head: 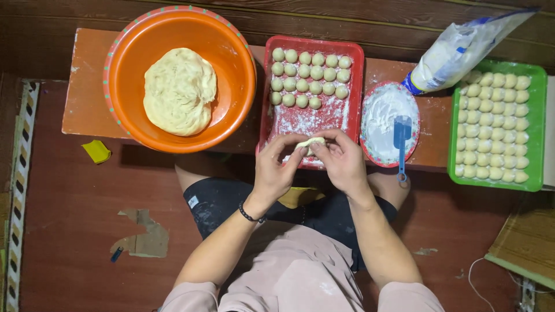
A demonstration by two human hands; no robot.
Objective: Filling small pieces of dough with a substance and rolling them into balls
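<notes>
A soft, light, probably sticky dough piece (310,142) is pinched between the fingertips of left hand (276,167) and right hand (343,160), best gripped gently at its edges.

Home cooking spot on the floor, low wooden bench (87,98), dough bowl (231,52), trays of dough balls (355,55)

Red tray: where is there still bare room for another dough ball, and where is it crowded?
The red tray has bare floured space between the dough-ball rows and the left hand and right hand holding a dough piece. Its far half and the green tray are packed.
</notes>
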